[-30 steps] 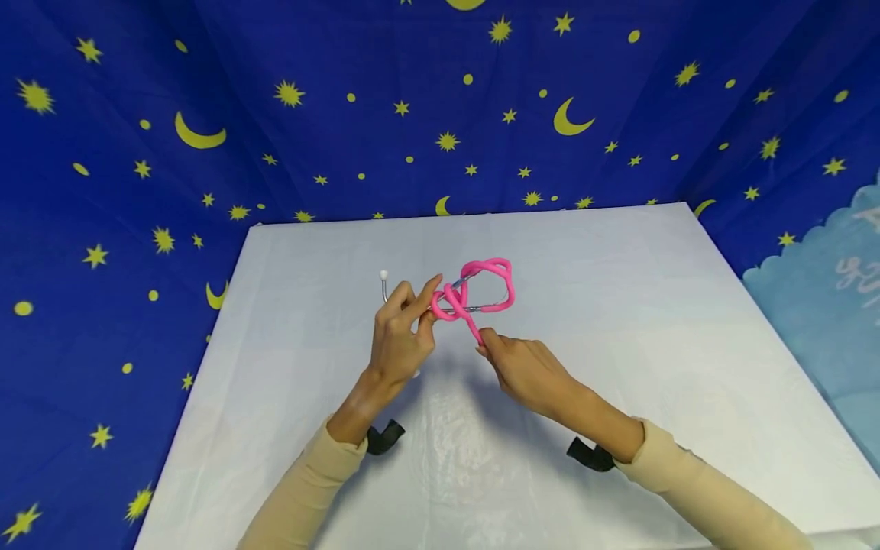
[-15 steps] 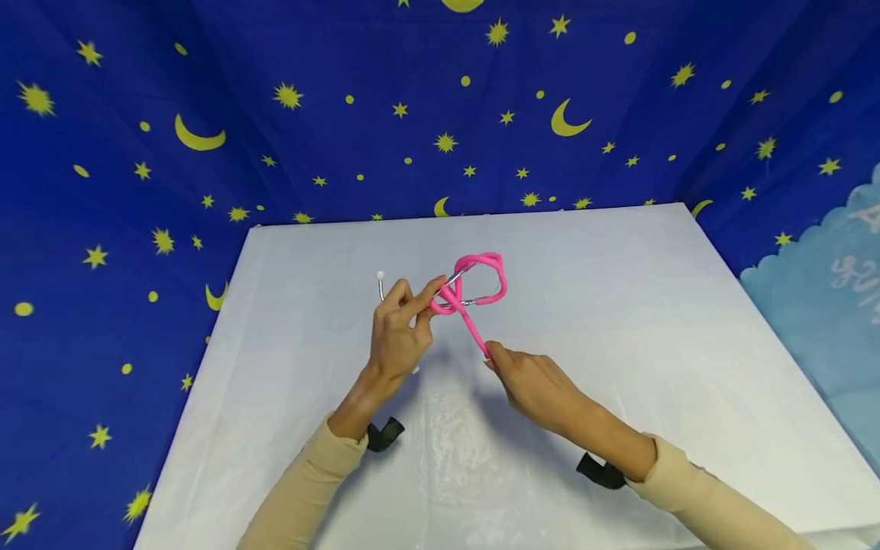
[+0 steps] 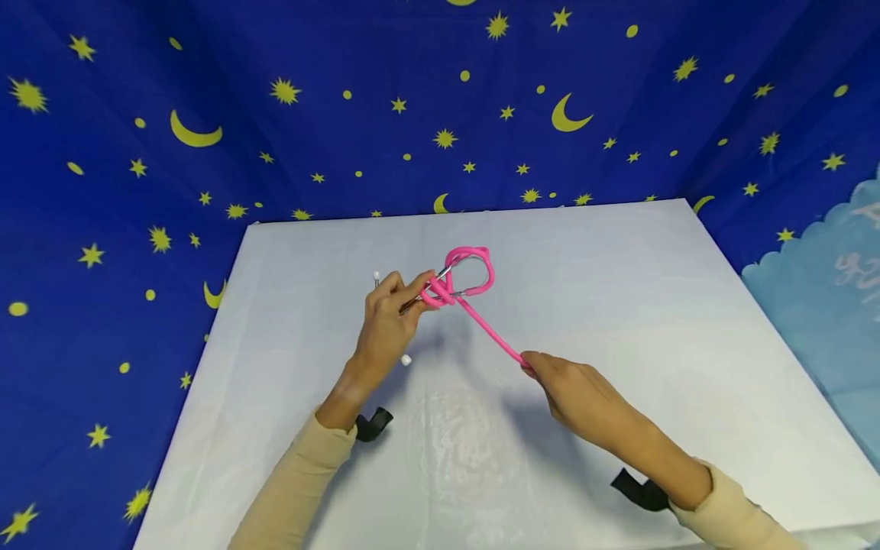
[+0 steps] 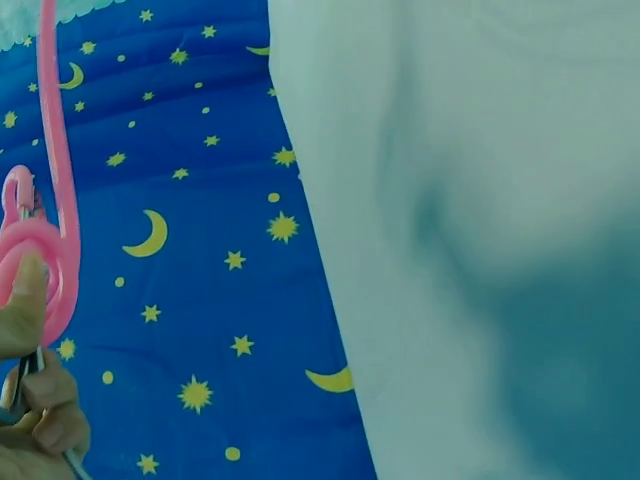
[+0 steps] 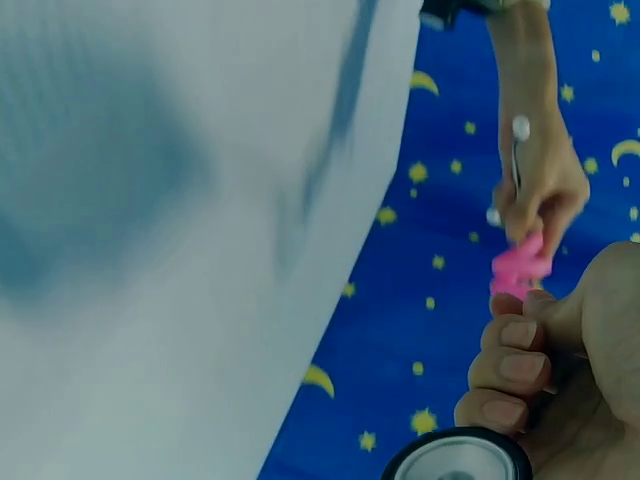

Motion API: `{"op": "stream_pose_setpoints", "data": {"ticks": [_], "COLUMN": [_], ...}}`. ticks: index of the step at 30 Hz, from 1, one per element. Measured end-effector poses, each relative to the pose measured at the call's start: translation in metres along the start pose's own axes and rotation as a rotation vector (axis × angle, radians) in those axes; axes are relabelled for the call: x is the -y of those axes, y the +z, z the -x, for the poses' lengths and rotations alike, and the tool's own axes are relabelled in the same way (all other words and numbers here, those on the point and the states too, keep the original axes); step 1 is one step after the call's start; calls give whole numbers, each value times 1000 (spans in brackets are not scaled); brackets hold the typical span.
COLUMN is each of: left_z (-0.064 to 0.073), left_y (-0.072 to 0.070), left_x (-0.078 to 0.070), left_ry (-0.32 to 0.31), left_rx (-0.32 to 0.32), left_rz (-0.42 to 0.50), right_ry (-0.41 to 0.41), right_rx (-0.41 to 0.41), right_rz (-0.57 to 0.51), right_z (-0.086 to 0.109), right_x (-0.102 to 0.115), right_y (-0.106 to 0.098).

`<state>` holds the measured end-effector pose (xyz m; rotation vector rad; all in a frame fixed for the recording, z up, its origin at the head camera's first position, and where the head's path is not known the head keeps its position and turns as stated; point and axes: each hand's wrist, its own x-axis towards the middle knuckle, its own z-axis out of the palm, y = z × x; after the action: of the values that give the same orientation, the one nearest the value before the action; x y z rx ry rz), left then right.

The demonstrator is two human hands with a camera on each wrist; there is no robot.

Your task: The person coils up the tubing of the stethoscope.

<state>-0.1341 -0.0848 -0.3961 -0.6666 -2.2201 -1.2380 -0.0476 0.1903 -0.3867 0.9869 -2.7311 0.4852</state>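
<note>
Pinching the coiled pink stethoscope tubing (image 3: 445, 290), the left hand (image 3: 387, 321) should anchor it while the right hand (image 3: 584, 401), gripping the straight run (image 3: 491, 331), avoids kinks.

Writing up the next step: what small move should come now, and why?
Probably hold the left hand steady and guide the right hand round the loops rather than pull harder. The pink tube runs straight between the hands, while its loops cross the metal tubes at the left hand; more pull could tighten them.
</note>
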Motion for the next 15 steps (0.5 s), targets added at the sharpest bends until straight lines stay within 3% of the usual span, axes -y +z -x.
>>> {"op": "stream_pose_setpoints", "data": {"ticks": [4, 7, 11, 15], "left_z": [-1, -3, -2, 0], "left_y": [-4, -5, -2, 3], "left_x": [0, -1, -2, -3], "left_ry": [-9, 7, 15, 2], "left_rx": [54, 42, 9, 27], "left_rz": [5, -1, 10, -23], "right_ry": [37, 27, -16, -82], "right_rx": [22, 65, 117, 115], "right_rz": [-4, -4, 15, 43], "right_z": [0, -1, 0, 2], "right_x": [-3, 1, 9, 17], "right_y": [-3, 3, 16, 27]}}
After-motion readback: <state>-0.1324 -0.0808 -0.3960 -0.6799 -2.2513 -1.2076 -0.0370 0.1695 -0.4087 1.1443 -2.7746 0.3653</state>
